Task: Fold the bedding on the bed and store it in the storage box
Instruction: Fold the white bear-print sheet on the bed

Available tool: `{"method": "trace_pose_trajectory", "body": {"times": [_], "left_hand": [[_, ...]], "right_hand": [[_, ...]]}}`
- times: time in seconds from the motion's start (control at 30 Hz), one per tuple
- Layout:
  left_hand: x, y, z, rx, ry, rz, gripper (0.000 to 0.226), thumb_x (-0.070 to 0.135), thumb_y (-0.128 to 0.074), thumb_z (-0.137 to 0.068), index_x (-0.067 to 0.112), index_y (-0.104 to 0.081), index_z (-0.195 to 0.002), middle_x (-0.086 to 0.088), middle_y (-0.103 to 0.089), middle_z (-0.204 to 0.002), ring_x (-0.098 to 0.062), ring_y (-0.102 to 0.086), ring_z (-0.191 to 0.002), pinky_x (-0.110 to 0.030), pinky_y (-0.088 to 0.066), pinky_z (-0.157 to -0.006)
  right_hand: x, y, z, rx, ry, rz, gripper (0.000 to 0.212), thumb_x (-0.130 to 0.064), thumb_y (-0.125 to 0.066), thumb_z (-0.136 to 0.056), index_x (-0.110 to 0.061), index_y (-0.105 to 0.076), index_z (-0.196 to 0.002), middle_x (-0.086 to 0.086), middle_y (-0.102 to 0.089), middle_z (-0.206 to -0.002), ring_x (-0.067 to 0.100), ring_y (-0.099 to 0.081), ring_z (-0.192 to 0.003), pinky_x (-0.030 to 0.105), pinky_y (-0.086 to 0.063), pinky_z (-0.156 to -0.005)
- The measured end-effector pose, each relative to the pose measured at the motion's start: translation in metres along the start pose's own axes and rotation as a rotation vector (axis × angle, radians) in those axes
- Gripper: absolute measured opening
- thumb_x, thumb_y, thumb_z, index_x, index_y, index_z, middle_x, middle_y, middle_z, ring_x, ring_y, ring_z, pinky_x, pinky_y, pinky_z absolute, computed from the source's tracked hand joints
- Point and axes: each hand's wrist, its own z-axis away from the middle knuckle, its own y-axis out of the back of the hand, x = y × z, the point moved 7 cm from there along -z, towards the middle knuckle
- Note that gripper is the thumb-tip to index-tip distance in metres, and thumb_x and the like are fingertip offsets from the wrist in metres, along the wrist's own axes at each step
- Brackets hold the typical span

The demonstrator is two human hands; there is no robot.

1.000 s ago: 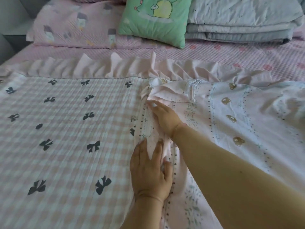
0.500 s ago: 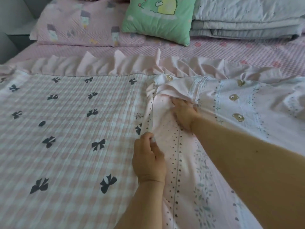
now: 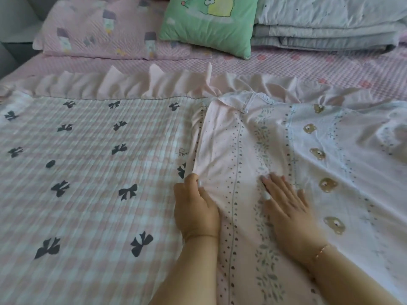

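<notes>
Step in hand: folding, early stage. A pale pink printed cotton sheet with rows of hearts, leaves and small bears (image 3: 275, 150) lies spread over the right half of the bed, its left edge overlapping a pink-and-white checked quilt with dark bows and a ruffled border (image 3: 88, 172).

Left hand (image 3: 196, 208): fingers curled, pinching the sheet's left edge where it bunches. Right hand (image 3: 286, 203): fingers straight and released, pressing flat on the sheet just beside the left, likely smoothing it.

Next move, by judgement: line up the edge, flatten the wrinkles on the far right, then carry the edge across for a fold.

Around: green cartoon-print cushion (image 3: 209, 23), pink patterned pillow (image 3: 105, 34), stack of folded grey-blue quilts (image 3: 326, 25), all at the head of the bed, well apart from the hands. No storage box in view. The checked quilt beneath could drag along with the sheet.
</notes>
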Motion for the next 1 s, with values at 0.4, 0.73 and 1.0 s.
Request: {"method": "trace_pose_trajectory", "body": {"times": [0.4,0.73,1.0], "left_hand": [[-0.003,-0.002,-0.004,-0.058,0.059,0.000,0.010,0.015,-0.062,-0.092,0.009,-0.065,-0.099,-0.005,-0.062,-0.093,-0.011,-0.046,-0.076,-0.010,-0.026,-0.056],[0.002,0.001,-0.001,-0.311,0.075,-0.002,0.028,0.030,-0.050,-0.098,0.020,-0.044,-0.123,0.006,-0.049,-0.103,-0.016,-0.048,-0.084,-0.026,-0.036,-0.065],[-0.020,0.021,-0.026,-0.305,0.259,-0.020,0.012,0.016,-0.051,-0.096,0.024,-0.058,-0.094,-0.008,-0.064,-0.116,-0.034,-0.063,-0.097,-0.040,-0.053,-0.081]], "right_hand": [[0.012,-0.021,-0.018,0.095,0.039,0.186,0.069,-0.060,0.012,-0.076,-0.046,0.015,-0.144,-0.020,0.018,-0.155,-0.004,0.024,-0.139,0.033,0.014,-0.118],[0.015,-0.016,-0.031,0.028,0.109,0.083,0.055,-0.048,-0.020,-0.098,-0.038,-0.008,-0.150,-0.013,0.000,-0.159,0.004,0.007,-0.145,0.035,0.006,-0.119],[0.076,0.003,0.086,-0.099,-0.026,0.281,0.066,-0.067,-0.016,-0.091,-0.044,0.010,-0.147,-0.020,0.020,-0.155,0.003,0.025,-0.141,0.037,0.015,-0.117]]}}
